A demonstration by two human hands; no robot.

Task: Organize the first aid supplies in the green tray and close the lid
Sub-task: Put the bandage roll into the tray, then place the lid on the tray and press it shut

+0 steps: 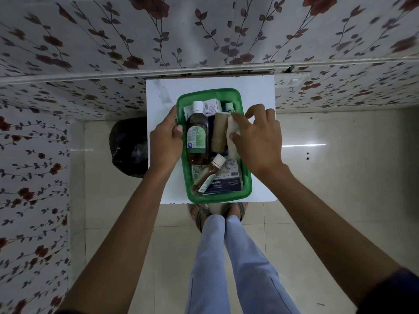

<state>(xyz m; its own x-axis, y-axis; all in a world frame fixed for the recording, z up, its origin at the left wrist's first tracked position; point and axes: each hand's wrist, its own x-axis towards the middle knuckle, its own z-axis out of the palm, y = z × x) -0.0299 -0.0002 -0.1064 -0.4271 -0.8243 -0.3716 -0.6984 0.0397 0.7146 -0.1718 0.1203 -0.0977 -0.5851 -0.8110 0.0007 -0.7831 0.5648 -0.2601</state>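
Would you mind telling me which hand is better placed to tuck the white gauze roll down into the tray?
Right. The right hand already grips the white gauze roll over the green tray, while the left hand steadies the tray's left rim.

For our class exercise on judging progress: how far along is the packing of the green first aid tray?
Mostly done: the large bottle, small bottle, boxes and dressings pack already lie inside the green tray. In hand: the right hand is placing a white gauze roll beside the tan bandage, while the left hand steadies the tray's edge. Left: closing the lid, which is not in view.
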